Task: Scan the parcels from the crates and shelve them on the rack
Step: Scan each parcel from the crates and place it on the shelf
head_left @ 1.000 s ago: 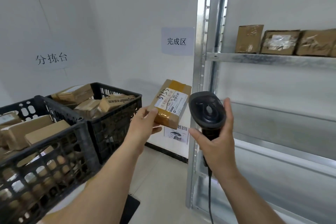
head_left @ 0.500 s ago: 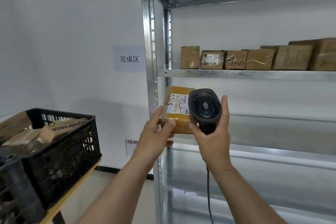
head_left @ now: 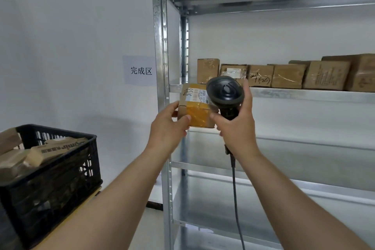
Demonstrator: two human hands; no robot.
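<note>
- Left hand (head_left: 169, 128) at centre frame, fingers and thumb clamped on a small brown parcel (head_left: 195, 105), thumb pressed on its yellow-taped lower face, other fingers behind its left edge.
- Parcel held upright in the air in front of the rack's (head_left: 160, 46) front-left post, level with the edge of the loaded shelf (head_left: 304, 94); white label with handwritten digits on its upper half, facing the camera.
- Right hand (head_left: 236, 126) just at 3 o'clock of the left hand, fingers wrapped round the grip of a black scanner (head_left: 224, 91); index finger raised along the head's right side.
- Scanner head overlapping the parcel's upper right corner, hiding part of the label; contact between the two not discernible.
- Black cable (head_left: 235, 189) hanging from the scanner's grip toward 6 o'clock.
- Row of brown boxes (head_left: 288, 76) standing side by side on the loaded shelf, at 2 o'clock from the hands.
- Black crate (head_left: 52, 184) at 8 o'clock, well apart from the hands, holding several brown parcels, one tilted on top.
- Paper sign (head_left: 140, 70) with printed characters on the white wall, at 10 o'clock from the parcel, just left of the rack post.
</note>
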